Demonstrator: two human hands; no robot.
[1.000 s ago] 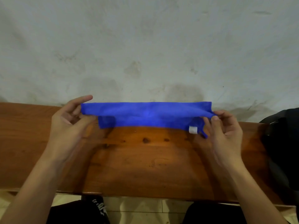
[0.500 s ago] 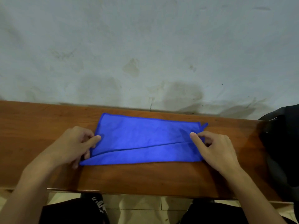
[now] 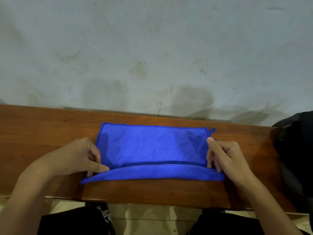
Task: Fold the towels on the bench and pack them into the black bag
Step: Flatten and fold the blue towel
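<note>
On the wooden bench (image 3: 50,129), midway along its length and nearer the wall-side edge, your blue towel (image 3: 152,146) lies flat where half a second ago its front seam ran slanted; now the upper layer's front edge sits level, parallel to the bench's near edge, with a rolled fold bulging along the front. Your left hand (image 3: 79,158) has shifted to the towel's front-left corner, thumb and fingers pinching the layers there. Your right hand (image 3: 227,158) has slid outward to the right end, fingers curled round that edge, thumb laid along it. A small loop sticks out at the towel's far-right corner. The black bag (image 3: 298,150) sits at the bench's right end.
</note>
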